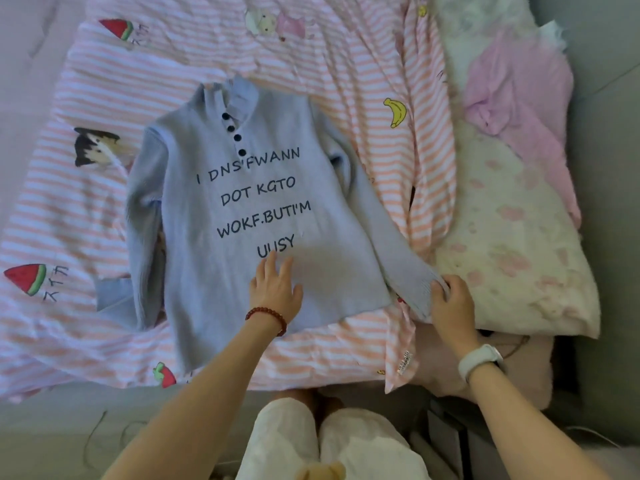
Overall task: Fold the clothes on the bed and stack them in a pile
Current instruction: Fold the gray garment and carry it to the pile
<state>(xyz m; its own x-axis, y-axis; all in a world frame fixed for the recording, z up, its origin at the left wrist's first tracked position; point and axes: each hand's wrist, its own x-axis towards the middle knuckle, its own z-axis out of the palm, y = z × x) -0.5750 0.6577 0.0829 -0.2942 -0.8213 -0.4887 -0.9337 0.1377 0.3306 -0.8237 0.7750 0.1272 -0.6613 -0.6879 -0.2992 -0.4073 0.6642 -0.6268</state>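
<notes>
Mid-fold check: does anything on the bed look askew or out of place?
The blue sweater lies tilted on the striped sheet, its collar rumpled. A pink garment sits crumpled and unfolded at the far right. Nothing looks damaged or spilled.

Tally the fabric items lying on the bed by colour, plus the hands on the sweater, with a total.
Light blue: 1, the sweater, lying flat
Pink: 1, the crumpled pink garment
Pink-and-white striped: 1, the bedsheet
Cream with pink print: 1, the blanket
Hands: 2, left hand flat on the sweater body, right hand holding the sleeve cuff
Total: 6
</notes>
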